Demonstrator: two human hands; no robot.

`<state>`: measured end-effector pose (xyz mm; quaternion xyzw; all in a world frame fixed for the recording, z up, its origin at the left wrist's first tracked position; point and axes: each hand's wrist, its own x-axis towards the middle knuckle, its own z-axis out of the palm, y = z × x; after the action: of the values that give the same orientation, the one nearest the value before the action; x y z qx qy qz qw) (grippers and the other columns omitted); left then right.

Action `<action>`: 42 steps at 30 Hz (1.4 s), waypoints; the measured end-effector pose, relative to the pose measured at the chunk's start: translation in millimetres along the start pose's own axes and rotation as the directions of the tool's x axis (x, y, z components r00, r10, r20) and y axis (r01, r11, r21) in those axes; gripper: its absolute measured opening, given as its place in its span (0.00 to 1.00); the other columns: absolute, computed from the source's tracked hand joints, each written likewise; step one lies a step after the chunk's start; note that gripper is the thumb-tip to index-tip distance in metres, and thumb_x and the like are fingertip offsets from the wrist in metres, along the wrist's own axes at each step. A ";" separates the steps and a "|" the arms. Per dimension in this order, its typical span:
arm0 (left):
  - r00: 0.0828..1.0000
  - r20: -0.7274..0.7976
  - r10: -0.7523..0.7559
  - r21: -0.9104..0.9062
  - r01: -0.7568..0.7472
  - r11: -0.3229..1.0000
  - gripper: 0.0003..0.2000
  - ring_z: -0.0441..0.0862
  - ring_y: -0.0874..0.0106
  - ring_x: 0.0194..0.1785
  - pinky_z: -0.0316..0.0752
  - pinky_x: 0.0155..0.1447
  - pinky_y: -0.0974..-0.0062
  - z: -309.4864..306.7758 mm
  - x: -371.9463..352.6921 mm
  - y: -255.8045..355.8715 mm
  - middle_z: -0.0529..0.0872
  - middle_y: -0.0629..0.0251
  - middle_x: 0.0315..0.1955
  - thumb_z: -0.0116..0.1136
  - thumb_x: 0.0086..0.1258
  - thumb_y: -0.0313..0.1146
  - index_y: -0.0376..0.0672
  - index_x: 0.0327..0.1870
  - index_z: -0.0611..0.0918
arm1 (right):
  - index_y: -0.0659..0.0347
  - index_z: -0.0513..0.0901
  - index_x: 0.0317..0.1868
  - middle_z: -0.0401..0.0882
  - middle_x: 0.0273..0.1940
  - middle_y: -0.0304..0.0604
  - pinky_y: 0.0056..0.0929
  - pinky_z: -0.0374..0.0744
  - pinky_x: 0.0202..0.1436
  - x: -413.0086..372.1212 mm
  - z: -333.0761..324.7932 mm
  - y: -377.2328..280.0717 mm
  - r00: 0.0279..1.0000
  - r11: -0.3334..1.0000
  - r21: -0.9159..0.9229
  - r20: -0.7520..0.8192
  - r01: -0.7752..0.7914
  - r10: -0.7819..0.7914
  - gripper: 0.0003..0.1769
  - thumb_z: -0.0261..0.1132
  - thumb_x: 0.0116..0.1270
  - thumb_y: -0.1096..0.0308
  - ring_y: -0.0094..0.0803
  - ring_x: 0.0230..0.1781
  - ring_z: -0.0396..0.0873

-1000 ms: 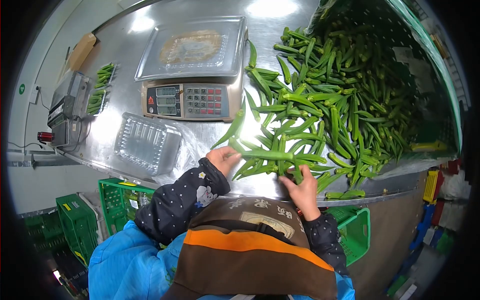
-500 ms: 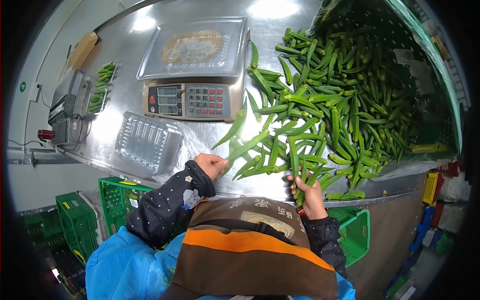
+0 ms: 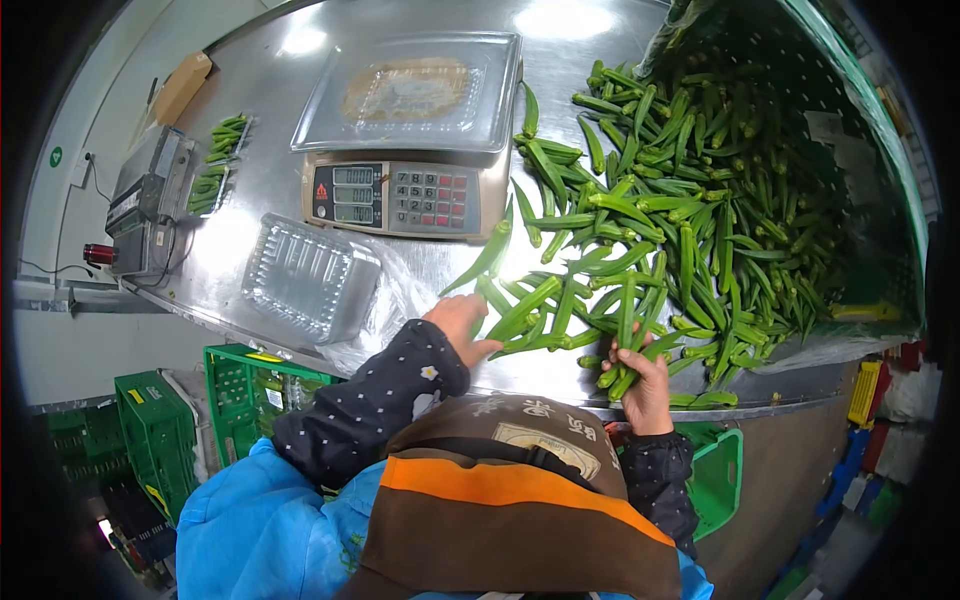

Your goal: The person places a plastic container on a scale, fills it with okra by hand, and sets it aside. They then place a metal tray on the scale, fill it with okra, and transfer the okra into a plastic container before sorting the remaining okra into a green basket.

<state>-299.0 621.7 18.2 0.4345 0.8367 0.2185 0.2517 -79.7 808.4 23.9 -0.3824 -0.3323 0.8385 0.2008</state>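
Note:
A big heap of green okra pods (image 3: 690, 200) spreads over the steel table (image 3: 280, 100) from a mesh sack at the right. My right hand (image 3: 645, 385) is closed around a small bunch of okra (image 3: 625, 335) at the table's front edge, the pods pointing away from me. My left hand (image 3: 462, 325) rests on the table beside loose okra pods (image 3: 525, 310), fingers touching one pod. A digital scale (image 3: 400, 195) with a clear tray on its pan (image 3: 412, 92) stands behind my hands.
A stack of clear plastic trays (image 3: 310, 277) lies left of my left hand. Two filled okra trays (image 3: 215, 165) and a label printer (image 3: 145, 210) sit at the far left. Green crates (image 3: 240, 400) stand under the table, and another green crate (image 3: 715, 470) is at the right.
My right hand has gathered several pods into a bunch and drawn them toward the table edge. My left hand has shifted right to the loose pods.

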 end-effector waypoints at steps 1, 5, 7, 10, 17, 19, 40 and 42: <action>1.000 0.000 -0.028 -0.070 0.028 0.997 0.22 0.78 0.62 0.39 0.73 0.45 0.70 4.1 2.5 3.0 0.79 0.58 0.33 0.73 0.46 0.36 0.39 0.41 0.77 | 0.64 0.67 0.54 0.72 0.38 0.44 0.31 0.76 0.40 -0.1 2.8 2.5 0.998 0.998 0.034 0.029 -0.048 0.047 0.24 0.59 0.55 0.82 0.31 0.36 0.74; 0.974 0.098 -0.206 -0.416 0.228 0.880 0.13 0.79 0.73 0.33 0.75 0.39 0.76 19.8 17.5 -16.5 0.81 0.63 0.32 0.63 0.59 0.29 0.35 0.43 0.78 | 0.66 0.70 0.51 0.70 0.38 0.43 0.29 0.76 0.39 2.7 7.5 9.8 0.980 0.978 0.121 0.124 -0.169 0.155 0.23 0.56 0.52 0.84 0.30 0.37 0.74; 0.924 0.216 -0.317 -0.720 0.369 0.587 0.08 0.78 0.80 0.29 0.75 0.36 0.83 6.3 27.5 -33.2 0.83 0.65 0.31 0.50 0.68 0.24 0.32 0.45 0.78 | 0.68 0.73 0.51 0.74 0.38 0.43 0.28 0.77 0.39 -0.6 15.8 8.4 0.978 0.978 -0.017 0.037 -0.206 0.207 0.20 0.58 0.55 0.83 0.29 0.38 0.77; 0.896 0.226 -0.381 -0.650 0.430 0.626 0.10 0.80 0.77 0.30 0.75 0.36 0.82 -15.1 30.0 -43.2 0.83 0.65 0.30 0.58 0.65 0.28 0.33 0.44 0.79 | 0.68 0.77 0.45 0.79 0.34 0.41 0.26 0.77 0.38 -2.1 29.8 6.3 0.983 0.896 -0.404 -0.046 -0.182 0.179 0.13 0.63 0.58 0.79 0.27 0.35 0.79; 0.971 0.168 -0.169 0.021 0.168 0.986 0.21 0.81 0.76 0.30 0.76 0.37 0.80 28.3 25.5 -9.1 0.83 0.64 0.27 0.73 0.50 0.35 0.37 0.44 0.79 | 0.66 0.79 0.35 0.78 0.28 0.36 0.21 0.72 0.29 10.9 24.9 18.3 0.998 0.850 -0.526 -0.066 -0.025 -0.011 0.06 0.66 0.60 0.73 0.22 0.26 0.75; 0.928 0.287 -0.237 -0.231 0.308 0.923 0.19 0.81 0.79 0.33 0.76 0.37 0.80 27.3 29.4 -17.3 0.84 0.66 0.29 0.70 0.55 0.31 0.35 0.46 0.79 | 0.65 0.78 0.37 0.78 0.30 0.36 0.21 0.72 0.30 13.2 14.1 15.4 0.995 0.829 -0.557 -0.050 0.046 -0.090 0.07 0.66 0.60 0.73 0.22 0.26 0.75; 0.952 0.307 -0.018 -0.801 0.268 0.535 0.13 0.81 0.70 0.30 0.76 0.35 0.75 7.3 7.3 58.8 0.83 0.59 0.30 0.55 0.61 0.22 0.36 0.48 0.78 | 0.65 0.73 0.58 0.77 0.53 0.44 0.26 0.73 0.57 -3.8 80.8 -2.1 0.941 0.955 -0.295 0.330 0.023 0.079 0.25 0.63 0.58 0.84 0.27 0.54 0.74; 0.980 0.148 0.136 -0.415 -0.063 0.907 0.09 0.82 0.70 0.31 0.76 0.40 0.73 10.0 9.1 54.8 0.84 0.62 0.34 0.59 0.62 0.29 0.40 0.43 0.82 | 0.66 0.75 0.55 0.78 0.51 0.43 0.26 0.73 0.58 -0.6 70.5 0.1 0.945 0.960 -0.280 0.319 0.015 0.078 0.23 0.64 0.57 0.84 0.27 0.53 0.75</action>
<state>-263.6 659.7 40.3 0.4318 0.7241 0.3623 0.3975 -134.0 779.5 58.4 -0.2680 -0.4694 0.8381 0.0737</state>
